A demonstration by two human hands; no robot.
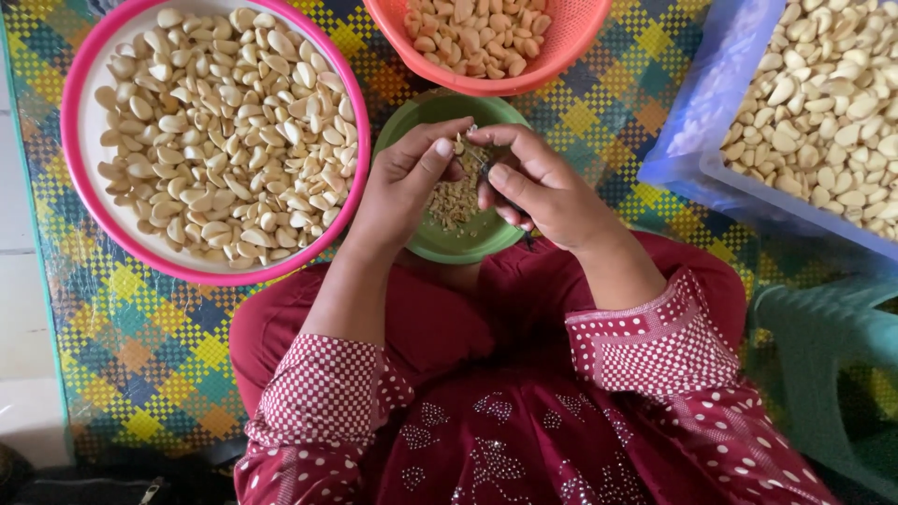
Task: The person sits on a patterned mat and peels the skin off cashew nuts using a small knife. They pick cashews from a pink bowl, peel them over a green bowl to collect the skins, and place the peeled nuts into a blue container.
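Over the green bowl (440, 245) of peel scraps, my left hand (404, 187) pinches a garlic clove (459, 143) in a closed grip; my right hand (538, 187) closes on a small dark blade (486, 170) against it. Pink basin (75, 112) of peeled cloves lies left, orange basket (486, 86) ahead.

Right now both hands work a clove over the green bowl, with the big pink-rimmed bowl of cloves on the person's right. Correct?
Not quite. The head view shows the pink-rimmed bowl on the person's left, not right. The rest holds: the left hand and right hand work a clove over the green bowl.
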